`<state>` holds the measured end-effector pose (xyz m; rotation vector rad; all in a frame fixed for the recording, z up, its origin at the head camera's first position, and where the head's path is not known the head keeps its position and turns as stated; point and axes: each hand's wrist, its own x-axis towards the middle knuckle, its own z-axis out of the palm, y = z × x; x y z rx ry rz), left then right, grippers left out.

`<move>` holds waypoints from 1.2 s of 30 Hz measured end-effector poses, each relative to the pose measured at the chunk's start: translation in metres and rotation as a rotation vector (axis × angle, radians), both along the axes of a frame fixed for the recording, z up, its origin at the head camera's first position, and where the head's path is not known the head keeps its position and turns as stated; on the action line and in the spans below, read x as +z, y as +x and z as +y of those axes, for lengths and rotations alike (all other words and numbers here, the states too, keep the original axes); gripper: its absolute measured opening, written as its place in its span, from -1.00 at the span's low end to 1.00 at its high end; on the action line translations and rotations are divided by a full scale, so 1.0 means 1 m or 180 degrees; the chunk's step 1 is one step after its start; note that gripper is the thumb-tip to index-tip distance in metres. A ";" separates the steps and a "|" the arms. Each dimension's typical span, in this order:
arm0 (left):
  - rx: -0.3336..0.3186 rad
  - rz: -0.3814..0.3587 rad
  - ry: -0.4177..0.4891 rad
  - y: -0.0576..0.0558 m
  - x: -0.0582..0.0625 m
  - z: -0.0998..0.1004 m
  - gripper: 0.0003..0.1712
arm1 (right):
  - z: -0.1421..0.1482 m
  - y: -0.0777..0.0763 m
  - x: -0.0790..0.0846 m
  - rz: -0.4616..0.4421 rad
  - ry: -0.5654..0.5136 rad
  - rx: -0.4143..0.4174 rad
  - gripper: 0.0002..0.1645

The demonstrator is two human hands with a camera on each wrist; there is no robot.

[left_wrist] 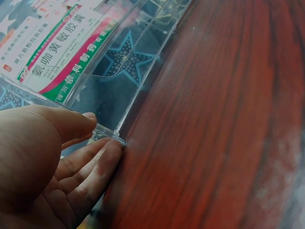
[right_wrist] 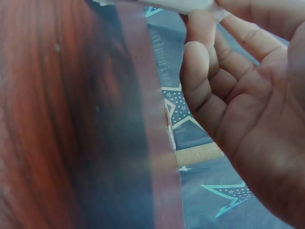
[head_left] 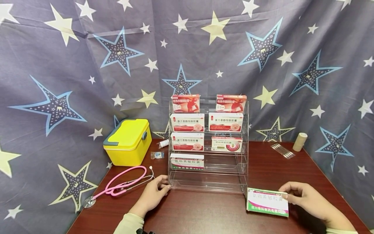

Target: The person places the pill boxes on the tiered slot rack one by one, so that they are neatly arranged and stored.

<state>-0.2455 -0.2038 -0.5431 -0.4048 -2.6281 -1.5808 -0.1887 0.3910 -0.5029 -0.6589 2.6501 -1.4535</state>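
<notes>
Blurring hides most of the box [right_wrist: 190,5] beyond the right hand [right_wrist: 248,109].

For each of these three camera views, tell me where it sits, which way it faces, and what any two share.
Head: worn on the head, faces forward and down at the clear acrylic tiered rack on the dark red wooden table; both hands and sleeves show.
Left wrist: at the left hand, looks along its fingers touching the rack's bottom corner.
Right wrist: under the right hand, looks across the table edge; its fingers pinch the green-and-white medicine box.
Shared: head and left wrist both show the rack and left hand.
</notes>
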 end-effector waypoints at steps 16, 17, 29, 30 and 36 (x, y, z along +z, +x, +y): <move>0.0006 -0.0053 0.0049 -0.001 -0.001 0.000 -0.66 | -0.023 0.003 0.051 0.0826 -0.0042 -0.0627 -0.78; 0.0006 -0.0055 0.0038 -0.001 -0.001 0.000 -0.66 | -0.026 0.001 0.058 0.0899 -0.0023 -0.0674 -0.78; 0.0021 -0.0054 -0.0046 -0.001 0.000 0.000 -0.66 | -0.096 -0.033 0.121 0.1670 0.0032 -0.0997 -0.70; 0.0020 -0.0055 -0.0046 -0.001 0.000 0.000 -0.66 | -0.102 -0.037 0.122 0.1714 0.0040 -0.0986 -0.70; 0.0004 -0.0051 -0.0023 -0.001 -0.001 0.000 -0.66 | -0.125 -0.060 0.121 0.1977 0.0159 -0.0890 -0.70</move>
